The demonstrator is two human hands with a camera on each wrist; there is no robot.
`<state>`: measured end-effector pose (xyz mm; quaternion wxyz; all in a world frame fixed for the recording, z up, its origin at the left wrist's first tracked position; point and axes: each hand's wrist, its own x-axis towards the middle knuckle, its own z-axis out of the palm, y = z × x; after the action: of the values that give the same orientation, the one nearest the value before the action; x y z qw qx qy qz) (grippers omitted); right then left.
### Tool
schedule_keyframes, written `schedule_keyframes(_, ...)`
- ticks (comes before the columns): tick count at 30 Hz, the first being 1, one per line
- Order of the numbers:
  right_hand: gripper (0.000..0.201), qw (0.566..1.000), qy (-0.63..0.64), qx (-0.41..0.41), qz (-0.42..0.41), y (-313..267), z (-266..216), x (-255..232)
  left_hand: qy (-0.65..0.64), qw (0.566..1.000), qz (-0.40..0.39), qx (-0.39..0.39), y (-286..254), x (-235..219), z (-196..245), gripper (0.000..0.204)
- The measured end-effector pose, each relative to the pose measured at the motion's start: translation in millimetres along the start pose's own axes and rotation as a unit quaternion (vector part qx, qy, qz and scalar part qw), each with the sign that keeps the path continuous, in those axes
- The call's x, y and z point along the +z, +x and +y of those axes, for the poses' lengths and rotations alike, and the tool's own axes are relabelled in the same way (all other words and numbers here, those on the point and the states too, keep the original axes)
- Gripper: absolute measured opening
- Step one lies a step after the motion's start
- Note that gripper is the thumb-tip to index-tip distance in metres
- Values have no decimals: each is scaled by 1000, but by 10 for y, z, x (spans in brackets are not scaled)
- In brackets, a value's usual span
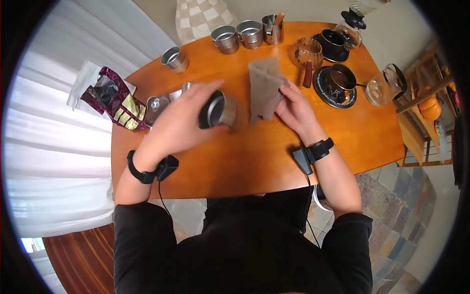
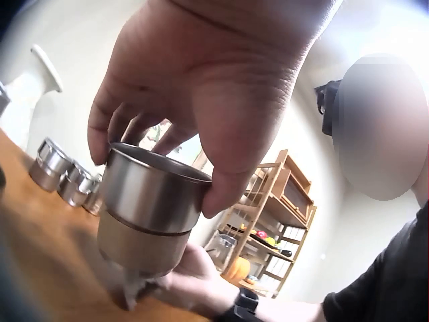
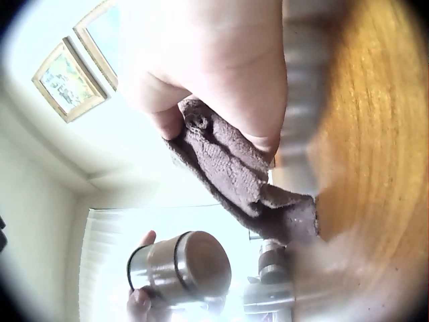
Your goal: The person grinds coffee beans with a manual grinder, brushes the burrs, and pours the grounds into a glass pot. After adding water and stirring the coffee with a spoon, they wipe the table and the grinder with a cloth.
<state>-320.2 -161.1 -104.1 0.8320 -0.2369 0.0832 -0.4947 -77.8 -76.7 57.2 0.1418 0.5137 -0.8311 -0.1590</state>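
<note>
A steel cup [image 1: 227, 111] is held near its rim between the thumb and fingers of my left hand [image 1: 177, 122]. The left wrist view shows the cup [image 2: 151, 201] upright, the thumb on one side and the fingertips on the other. My right hand [image 1: 296, 111] pinches a grey-brown cloth [image 1: 265, 88], which hangs beside the cup without touching it. In the right wrist view the cloth [image 3: 224, 161] is bunched between thumb and fingers, and the cup [image 3: 194, 267] shows its base.
Several steel cups [image 1: 225, 40] stand along the far edge. Left are a purple bag [image 1: 117, 100] and a metal tray [image 1: 157, 105], partly behind my left hand. Right are a glass pot with a red handle [image 1: 307, 73], black cups on saucers [image 1: 342, 77] and a glass jug [image 1: 379, 92].
</note>
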Motion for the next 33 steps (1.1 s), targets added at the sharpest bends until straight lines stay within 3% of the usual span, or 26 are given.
schedule_keyframes(3,40,1000,-4,-13,1,-31,-18,86,-52,997,-53,-39,-137,202,87,83)
schedule_keyframes(9,42,999,-17,37,-19,-32,-7,77,-99,992,-8,-82,-190,455,48,83)
schedule_keyframes(11,43,998,-46,33,-14,-34,-13,105,-89,995,26,-48,-208,519,14,79)
schedule_keyframes(17,46,994,88,48,-33,-71,-73,134,-120,991,13,-56,-242,563,35,80)
schedule_keyframes(20,46,996,84,16,-20,-74,-89,152,-141,987,1,-78,-274,493,111,80)
schedule_keyframes(26,45,996,-40,-74,6,-103,-64,148,-137,985,34,-99,-289,425,174,84)
schedule_keyframes(28,44,990,73,38,-116,-148,-88,95,-146,983,37,-104,-257,439,143,83)
schedule_keyframes(29,44,990,73,38,-117,-157,-83,98,-155,981,40,-109,-232,453,124,82)
schedule_keyframes(31,46,964,40,81,-248,-165,-84,120,-154,982,55,-92,-190,502,93,82)
schedule_keyframes(33,45,962,-28,65,-265,-85,-43,23,-154,983,67,-77,-156,541,87,82)
